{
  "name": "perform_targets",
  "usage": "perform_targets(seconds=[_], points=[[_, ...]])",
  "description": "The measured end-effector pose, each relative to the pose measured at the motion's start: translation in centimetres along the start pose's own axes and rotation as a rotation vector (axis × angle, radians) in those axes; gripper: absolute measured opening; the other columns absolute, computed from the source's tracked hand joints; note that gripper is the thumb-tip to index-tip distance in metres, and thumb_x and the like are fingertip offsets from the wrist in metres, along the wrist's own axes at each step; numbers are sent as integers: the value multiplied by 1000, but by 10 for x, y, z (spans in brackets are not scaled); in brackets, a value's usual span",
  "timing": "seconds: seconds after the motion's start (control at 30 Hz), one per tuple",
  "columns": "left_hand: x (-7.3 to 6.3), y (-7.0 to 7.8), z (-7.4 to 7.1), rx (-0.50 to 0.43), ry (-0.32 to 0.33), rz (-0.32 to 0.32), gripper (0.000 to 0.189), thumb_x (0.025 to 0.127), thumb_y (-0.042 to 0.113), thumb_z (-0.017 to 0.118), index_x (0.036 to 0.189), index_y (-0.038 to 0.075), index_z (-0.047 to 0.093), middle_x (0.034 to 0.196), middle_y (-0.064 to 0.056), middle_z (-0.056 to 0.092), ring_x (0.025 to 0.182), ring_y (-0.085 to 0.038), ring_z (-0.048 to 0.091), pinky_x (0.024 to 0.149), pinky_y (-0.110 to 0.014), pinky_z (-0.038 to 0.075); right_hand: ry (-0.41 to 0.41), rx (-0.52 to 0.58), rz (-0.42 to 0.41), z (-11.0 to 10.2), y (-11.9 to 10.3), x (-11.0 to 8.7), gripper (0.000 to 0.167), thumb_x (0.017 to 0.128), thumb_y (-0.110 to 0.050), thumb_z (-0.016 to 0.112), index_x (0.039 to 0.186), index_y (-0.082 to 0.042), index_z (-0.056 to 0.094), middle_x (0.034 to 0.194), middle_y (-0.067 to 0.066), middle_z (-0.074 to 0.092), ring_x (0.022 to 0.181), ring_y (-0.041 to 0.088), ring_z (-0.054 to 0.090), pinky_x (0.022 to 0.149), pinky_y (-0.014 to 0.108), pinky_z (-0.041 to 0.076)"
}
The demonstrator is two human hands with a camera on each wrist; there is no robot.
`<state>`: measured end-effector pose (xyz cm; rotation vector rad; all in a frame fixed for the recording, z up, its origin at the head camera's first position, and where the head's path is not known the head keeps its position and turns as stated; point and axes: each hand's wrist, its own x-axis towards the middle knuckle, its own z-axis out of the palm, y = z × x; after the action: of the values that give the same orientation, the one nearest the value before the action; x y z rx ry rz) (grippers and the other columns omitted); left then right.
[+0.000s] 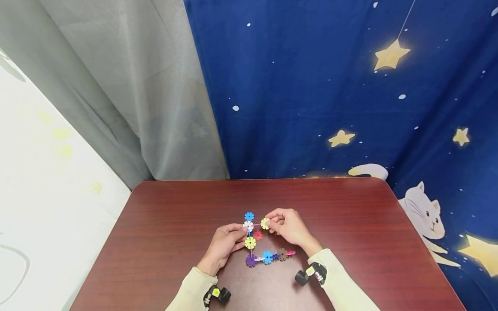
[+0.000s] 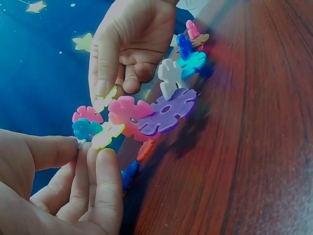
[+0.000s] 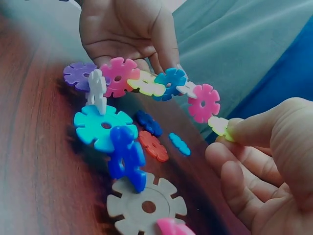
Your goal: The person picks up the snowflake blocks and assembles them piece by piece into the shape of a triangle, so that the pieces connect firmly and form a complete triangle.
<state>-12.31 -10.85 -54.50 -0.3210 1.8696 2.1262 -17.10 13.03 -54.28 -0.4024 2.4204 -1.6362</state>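
Note:
A chain of slotted plastic snowflake discs runs in a bent line between and below both hands. My left hand pinches the white disc at the chain's upper corner, thumb on top. With thumb and fingertips, my right hand pinches the yellow disc at one end, which joins a pink disc beside the white one. From the white disc the chain goes through a blue disc, another yellow disc and a pink one to the purple disc. It turns there toward a light blue disc and a brown disc.
Loose discs lie on the brown table beneath the chain: a red disc, a dark blue disc and a bright blue disc. Behind the table's far edge hang a grey curtain and a blue star-patterned curtain.

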Motion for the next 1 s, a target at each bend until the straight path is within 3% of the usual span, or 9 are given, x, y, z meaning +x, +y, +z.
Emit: perform_targets(seconds=[0.3, 0.67, 0.83, 1.0], points=[[3, -3, 1, -2, -4, -2, 23, 98, 11, 74, 113, -6, 69, 85, 3, 72, 79, -6, 67, 70, -21, 62, -15, 56, 8, 5, -4, -3, 13, 97, -9, 76, 110, -5, 78, 82, 9, 78, 65, 21, 74, 58, 35, 63], [3, -1, 2, 31, 27, 24, 19, 97, 4, 71, 109, -10, 72, 82, 2, 71, 77, -6, 67, 71, -20, 62, -6, 22, -30, 12, -10, -2, 10, 99, -9, 75, 107, -7, 80, 72, 6, 77, 63, 16, 73, 47, 24, 54], [3, -3, 3, 38, 36, 25, 20, 97, 5, 71, 110, -10, 73, 81, 2, 70, 77, -6, 66, 70, -21, 62, -16, -2, -57, 13, -12, 0, 12, 99, -11, 75, 108, -5, 80, 75, 8, 78, 64, 16, 73, 53, 24, 57], [1, -5, 0, 20, 15, 6, 22, 98, 8, 72, 113, -9, 72, 85, 2, 72, 79, -6, 68, 73, -21, 63, -49, -10, -56, 11, -7, 0, 15, 99, -6, 72, 113, -4, 78, 81, 6, 79, 67, 20, 75, 56, 32, 62]])
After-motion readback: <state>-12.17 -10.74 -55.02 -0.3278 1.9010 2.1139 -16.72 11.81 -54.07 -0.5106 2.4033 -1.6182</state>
